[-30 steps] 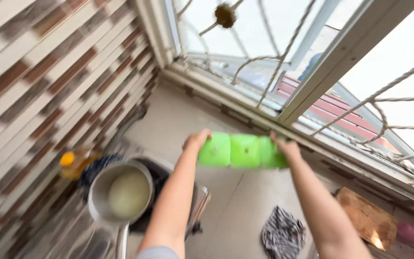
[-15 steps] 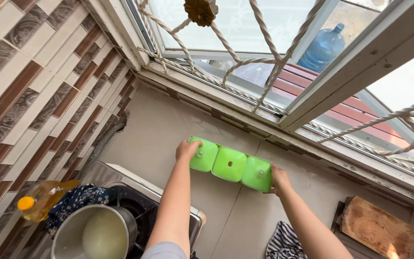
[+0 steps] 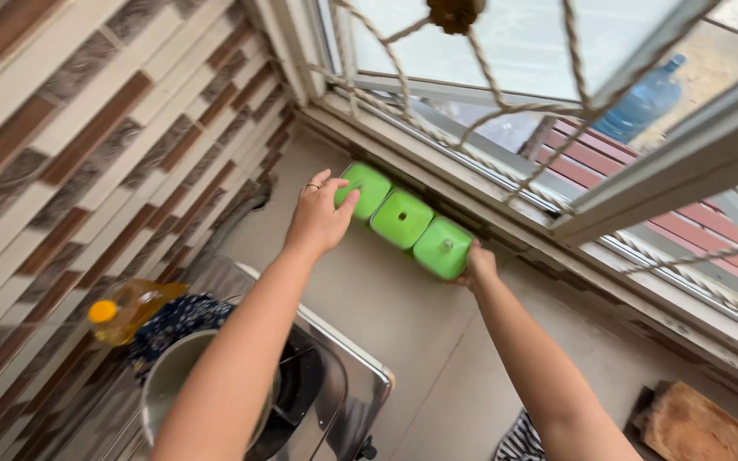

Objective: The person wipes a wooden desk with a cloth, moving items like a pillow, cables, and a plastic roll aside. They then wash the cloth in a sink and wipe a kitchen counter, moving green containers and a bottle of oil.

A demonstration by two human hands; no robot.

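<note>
- Since half a second back, both hands have pushed the green three-part container [image 3: 403, 218] farther off, from the open middle of the tabletop [image 3: 437, 358] to right under the window sill [image 3: 506, 224].
- Nearest, a steel pot [image 3: 164, 384] sits on the stove [image 3: 335, 384], half hidden behind the left forearm; what is in it cannot be seen.
- Beside it on the left stand a yellow-capped oil bottle [image 3: 125, 309] and a dark patterned cloth [image 3: 177, 318].
- At the right edge a wooden board [image 3: 711, 427] and a striped cloth [image 3: 523, 442] are cut off by the frame.
- Left hand [image 3: 318, 218] lies spread, fingers loose, on the container's left lid.
- Right hand [image 3: 476, 265] cups the right end; its fingers are tucked out of sight.
- Judging by this, the step is setting it in place; next would call for squaring it to the sill and letting go.
- Beyond the grille, a blue water jug [image 3: 642, 104] shows, blurred.
</note>
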